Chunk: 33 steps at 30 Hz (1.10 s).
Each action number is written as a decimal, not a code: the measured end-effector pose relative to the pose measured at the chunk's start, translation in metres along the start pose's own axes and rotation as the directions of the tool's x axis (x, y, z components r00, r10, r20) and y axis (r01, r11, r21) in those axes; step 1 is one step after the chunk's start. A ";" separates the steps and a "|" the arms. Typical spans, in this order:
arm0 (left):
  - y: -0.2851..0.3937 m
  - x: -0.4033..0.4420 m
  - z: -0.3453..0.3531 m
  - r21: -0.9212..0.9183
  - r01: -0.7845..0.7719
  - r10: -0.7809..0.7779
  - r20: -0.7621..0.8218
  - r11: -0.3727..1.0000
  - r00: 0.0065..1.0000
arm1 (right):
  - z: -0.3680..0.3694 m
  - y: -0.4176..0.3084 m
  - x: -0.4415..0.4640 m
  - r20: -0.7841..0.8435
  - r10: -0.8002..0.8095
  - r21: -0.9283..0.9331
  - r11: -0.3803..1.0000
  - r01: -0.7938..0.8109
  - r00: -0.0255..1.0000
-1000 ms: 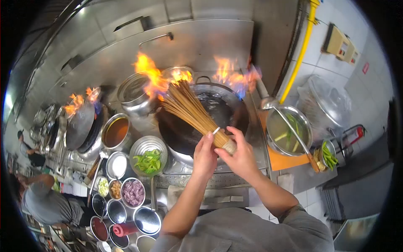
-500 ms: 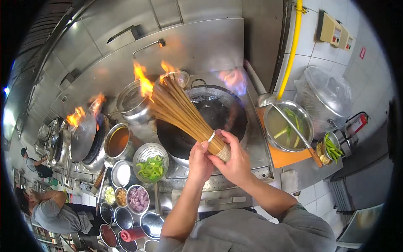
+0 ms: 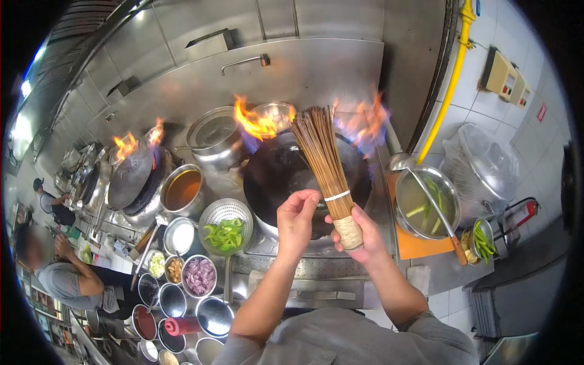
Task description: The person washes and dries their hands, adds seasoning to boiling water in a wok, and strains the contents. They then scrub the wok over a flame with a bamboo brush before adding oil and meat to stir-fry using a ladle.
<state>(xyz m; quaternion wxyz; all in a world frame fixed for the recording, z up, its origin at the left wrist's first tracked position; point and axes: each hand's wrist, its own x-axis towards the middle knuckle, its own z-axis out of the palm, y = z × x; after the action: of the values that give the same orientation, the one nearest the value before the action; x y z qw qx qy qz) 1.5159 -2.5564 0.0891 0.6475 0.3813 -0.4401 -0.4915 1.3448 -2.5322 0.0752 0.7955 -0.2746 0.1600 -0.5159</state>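
A bundled stick brush point(image 3: 322, 158) is held over the dark wok point(image 3: 274, 176), its bristles pointing up and away. My right hand point(image 3: 365, 237) wraps round its bound handle, below a white band. Just left of the handle is my left hand point(image 3: 297, 222), thumb and fingertips pressed together; whether anything is between them is too small to tell. Flames rise at the wok's back left and back right. A perforated ladle point(image 3: 212, 214) with chopped green peppers point(image 3: 224, 234) lies to the left of my left hand.
Left are an orange-liquid pot point(image 3: 182, 190), a bowl of onions point(image 3: 199, 275) and a red bottle point(image 3: 181, 326). On the right stand a pot of greens point(image 3: 420, 210), a ladle and a bagged container point(image 3: 483, 167). Two people are at far left, near another flaming wok point(image 3: 131, 177).
The brush has swung right and stands more upright. My left hand has come off the handle, while my right hand still grips it. The camera view has shifted slightly.
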 end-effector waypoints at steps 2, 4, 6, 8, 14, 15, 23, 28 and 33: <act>0.008 -0.002 0.007 0.046 -0.044 0.046 -0.040 0.998 0.998 | -0.001 0.001 -0.003 -0.019 -0.016 -0.022 1.000 0.015 1.000; 0.017 -0.003 0.013 0.044 -0.071 0.072 -0.019 0.997 0.997 | -0.002 0.002 -0.004 -0.026 -0.023 -0.042 0.999 0.022 0.999; 0.017 -0.002 0.014 0.082 -0.073 0.073 -0.003 0.994 0.997 | -0.003 0.003 -0.006 -0.028 -0.030 -0.046 0.999 0.029 0.999; 0.016 -0.004 0.014 0.124 -0.054 0.052 0.021 0.991 0.998 | -0.004 0.004 -0.007 -0.021 -0.039 -0.034 0.999 0.038 0.999; 0.004 0.000 0.002 0.127 0.004 -0.019 0.119 0.992 0.993 | -0.008 0.005 -0.007 -0.043 -0.104 -0.167 0.981 0.095 0.994; 0.004 0.002 0.000 0.104 -0.010 -0.005 0.137 0.995 0.991 | -0.006 0.004 -0.007 -0.068 -0.100 -0.213 0.974 0.083 0.993; 0.021 -0.023 -0.062 0.151 0.000 0.027 -0.179 0.989 0.983 | -0.011 -0.046 0.031 -0.122 -0.206 -0.368 0.918 0.149 0.971; 0.016 -0.108 -0.128 0.351 0.035 0.077 -0.300 0.936 0.951 | -0.077 -0.129 0.151 -0.177 -0.531 -0.946 0.325 0.006 0.829; 0.015 -0.184 -0.179 0.469 0.149 0.088 -0.447 0.870 0.890 | -0.123 -0.135 0.249 -0.091 -0.553 -0.688 -0.567 -0.454 0.828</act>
<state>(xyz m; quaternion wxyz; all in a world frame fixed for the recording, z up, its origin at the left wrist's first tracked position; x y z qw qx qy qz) 1.6656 -2.3636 0.0096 0.6057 0.6445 -0.3801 -0.2706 1.2837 -2.8342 0.0654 -0.0302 -0.6666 0.7225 -0.1807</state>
